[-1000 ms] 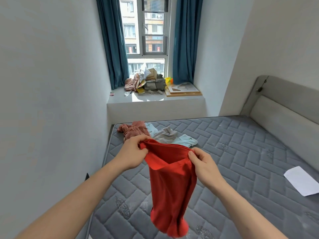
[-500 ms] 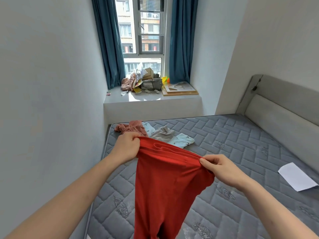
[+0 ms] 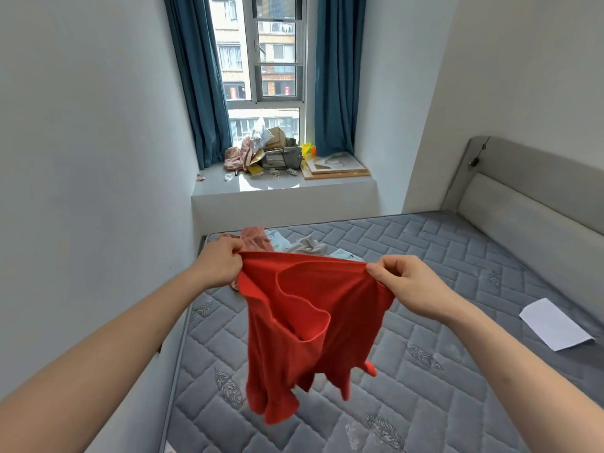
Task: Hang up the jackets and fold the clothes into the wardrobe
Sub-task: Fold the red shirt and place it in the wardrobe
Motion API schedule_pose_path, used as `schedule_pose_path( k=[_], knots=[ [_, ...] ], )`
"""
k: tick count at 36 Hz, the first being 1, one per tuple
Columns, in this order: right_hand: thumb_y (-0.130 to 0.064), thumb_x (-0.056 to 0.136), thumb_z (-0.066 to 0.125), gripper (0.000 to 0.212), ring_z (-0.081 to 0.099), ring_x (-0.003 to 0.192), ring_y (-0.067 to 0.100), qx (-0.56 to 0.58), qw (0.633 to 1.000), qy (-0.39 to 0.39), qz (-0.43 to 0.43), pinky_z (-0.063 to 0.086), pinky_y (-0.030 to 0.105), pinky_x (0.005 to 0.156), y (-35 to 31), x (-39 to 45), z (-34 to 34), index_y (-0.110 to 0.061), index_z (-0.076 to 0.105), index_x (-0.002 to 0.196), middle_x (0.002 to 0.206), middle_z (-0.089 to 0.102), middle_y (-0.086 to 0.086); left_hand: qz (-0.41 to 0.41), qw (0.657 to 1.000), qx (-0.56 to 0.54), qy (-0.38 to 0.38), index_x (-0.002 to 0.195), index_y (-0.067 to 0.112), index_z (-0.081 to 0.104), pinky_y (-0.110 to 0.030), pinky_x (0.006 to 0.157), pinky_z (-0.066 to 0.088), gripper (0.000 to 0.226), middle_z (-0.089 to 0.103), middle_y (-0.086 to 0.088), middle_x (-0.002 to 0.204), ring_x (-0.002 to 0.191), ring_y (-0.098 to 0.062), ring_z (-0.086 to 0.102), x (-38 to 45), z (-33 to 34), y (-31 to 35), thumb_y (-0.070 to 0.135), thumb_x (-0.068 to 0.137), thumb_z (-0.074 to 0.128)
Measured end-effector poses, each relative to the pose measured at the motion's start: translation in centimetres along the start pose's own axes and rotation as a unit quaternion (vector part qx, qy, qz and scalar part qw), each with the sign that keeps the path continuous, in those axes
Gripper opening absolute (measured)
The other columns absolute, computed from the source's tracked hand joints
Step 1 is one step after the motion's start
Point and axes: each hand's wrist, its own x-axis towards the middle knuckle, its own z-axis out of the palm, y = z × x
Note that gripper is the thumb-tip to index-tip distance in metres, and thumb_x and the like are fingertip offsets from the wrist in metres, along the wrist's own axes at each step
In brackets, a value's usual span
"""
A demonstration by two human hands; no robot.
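Note:
A red garment hangs in the air above the grey quilted mattress, stretched out by its top edge. My left hand pinches its left corner and my right hand pinches its right corner. The lower part of the garment dangles loose over the mattress. Behind it, at the mattress's far left corner, lies a small pile of clothes in pink, pale blue and beige, partly hidden by the red garment.
A white sheet of paper lies on the mattress at the right. A grey padded headboard runs along the right. The windowsill holds bags, boxes and flat boards. A white wall stands close on the left.
My hands have moved apart and pulled the red garment's top edge wide. Its lower part has swung up and now hangs shorter over the mattress.

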Motion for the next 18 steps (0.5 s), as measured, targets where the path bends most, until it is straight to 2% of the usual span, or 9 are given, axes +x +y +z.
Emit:
schedule_pose_path(
  k=[3,5,7,8,10,12,13,16,18],
  knots=[
    [-0.030,0.105,0.049,0.040,0.040,0.050,0.002,-0.011,0.999,0.044,0.016,0.034,0.018,0.054,-0.1,0.3,0.9,-0.014,0.046,0.069,0.052,0.044,-0.014,-0.079,0.989,-0.127,-0.018,0.067,0.011,0.059,-0.027,0.059,0.036,0.037,0.053,-0.002,0.057,0.060,-0.023,0.048,-0.1,1.3,-1.3,-0.013,0.078,0.033],
    [-0.028,0.107,0.043,0.038,0.040,0.052,0.003,-0.002,0.997,0.067,0.035,0.035,0.023,0.057,0.2,0.4,1.6,-0.018,0.041,0.071,0.056,0.043,-0.012,-0.102,0.979,-0.177,-0.021,0.067,0.014,0.059,-0.026,0.056,0.030,0.042,0.053,0.001,0.055,0.058,-0.019,0.045,-0.5,2.7,-2.0,-0.015,0.081,0.031],
    [-0.029,0.108,0.040,0.037,0.040,0.058,0.008,-0.008,0.993,0.104,0.057,0.035,0.033,0.061,0.7,0.4,2.2,-0.018,0.041,0.073,0.063,0.041,-0.008,-0.073,0.981,-0.177,-0.013,0.075,0.009,0.064,-0.030,0.063,0.032,0.033,0.061,-0.003,0.073,0.074,-0.023,0.051,-1.0,4.0,-2.3,-0.006,0.086,0.037],
    [-0.030,0.108,0.038,0.037,0.040,0.059,0.010,-0.006,0.990,0.124,0.072,0.035,0.035,0.062,0.9,0.4,2.4,-0.017,0.043,0.074,0.064,0.041,-0.006,-0.054,0.984,-0.172,-0.006,0.079,0.006,0.064,-0.033,0.070,0.035,0.026,0.062,-0.006,0.082,0.083,-0.026,0.054,-1.5,4.5,-2.2,0.007,0.089,0.040],
    [-0.033,0.108,0.038,0.039,0.040,0.060,0.012,0.011,0.982,0.166,0.094,0.034,0.036,0.062,1.4,0.1,2.7,-0.017,0.043,0.073,0.064,0.040,-0.006,-0.017,0.990,-0.138,-0.016,0.083,0.010,0.061,-0.037,0.080,0.039,0.037,0.062,-0.003,0.085,0.089,-0.026,0.058,-3.0,4.8,-2.0,0.043,0.085,0.043],
    [-0.034,0.107,0.040,0.041,0.037,0.059,0.012,0.020,0.976,0.190,0.102,0.030,0.035,0.059,1.8,-0.3,2.9,-0.019,0.039,0.070,0.062,0.037,-0.008,0.013,0.994,-0.084,-0.063,0.088,0.023,0.058,-0.037,0.079,0.044,0.052,0.063,0.007,0.085,0.083,-0.015,0.059,-5.0,5.0,-1.7,0.073,0.075,0.052],
    [-0.035,0.107,0.041,0.041,0.035,0.059,0.012,0.023,0.976,0.192,0.103,0.028,0.034,0.058,2.1,-0.5,3.0,-0.020,0.038,0.069,0.062,0.035,-0.009,0.049,0.994,-0.020,-0.093,0.095,0.031,0.057,-0.035,0.081,0.047,0.059,0.064,0.012,0.092,0.086,-0.010,0.060,-6.0,5.3,-1.7,0.083,0.067,0.057],
    [-0.036,0.106,0.045,0.041,0.029,0.056,0.008,0.053,0.974,0.188,0.117,0.024,0.032,0.056,2.6,-0.6,3.7,-0.022,0.034,0.068,0.061,0.030,-0.010,0.128,0.962,0.183,-0.159,0.130,0.045,0.042,-0.037,0.097,0.048,0.100,0.053,0.018,0.125,0.110,-0.012,0.060,-8.8,6.7,-1.4,0.098,0.047,0.060],
    [-0.034,0.105,0.047,0.042,0.027,0.052,0.005,0.077,0.973,0.183,0.117,0.024,0.031,0.056,2.3,-0.4,4.4,-0.024,0.034,0.067,0.057,0.029,-0.015,0.143,0.942,0.233,-0.193,0.149,0.040,0.025,-0.040,0.107,0.042,0.131,0.042,0.011,0.138,0.123,-0.019,0.055,-9.7,8.5,-1.6,0.104,0.039,0.055]
  ],
)
